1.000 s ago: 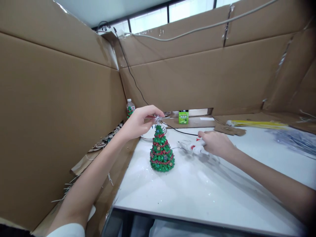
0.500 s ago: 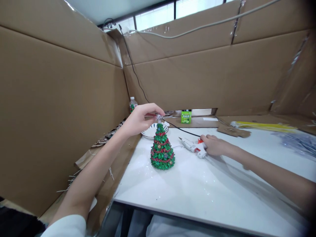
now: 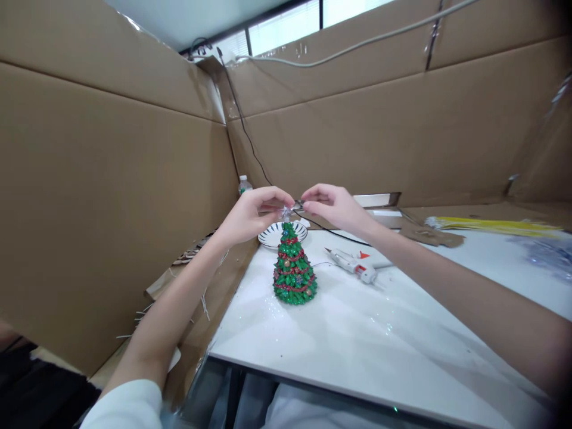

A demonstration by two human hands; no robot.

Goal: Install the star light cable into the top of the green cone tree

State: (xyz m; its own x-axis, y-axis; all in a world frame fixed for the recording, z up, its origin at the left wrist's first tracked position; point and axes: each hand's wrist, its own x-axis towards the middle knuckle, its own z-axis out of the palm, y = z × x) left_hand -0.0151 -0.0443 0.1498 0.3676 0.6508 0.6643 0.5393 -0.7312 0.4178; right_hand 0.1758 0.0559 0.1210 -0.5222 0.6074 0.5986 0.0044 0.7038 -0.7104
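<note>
A small green Christmas tree (image 3: 294, 271) with red garlands stands on the white table (image 3: 366, 351). At its tip sits a small silver star (image 3: 286, 213). My left hand (image 3: 250, 214) pinches that star from the left. My right hand (image 3: 333, 205) comes in from the right, fingers pinched together at the star's right side. A white glue gun (image 3: 353, 265) with an orange trigger lies on the table right of the tree, and neither hand touches it.
A white plate (image 3: 279, 234) sits behind the tree. Cardboard walls (image 3: 111, 190) enclose the table at left and back. A black cord (image 3: 330, 233) runs across the far table. Yellow strips (image 3: 491, 226) lie at the right rear. A bottle (image 3: 243, 185) stands in the corner.
My right hand has let go of the glue gun, which now lies on the table, and has risen to the star at the treetop. My left hand has kept its pinch.
</note>
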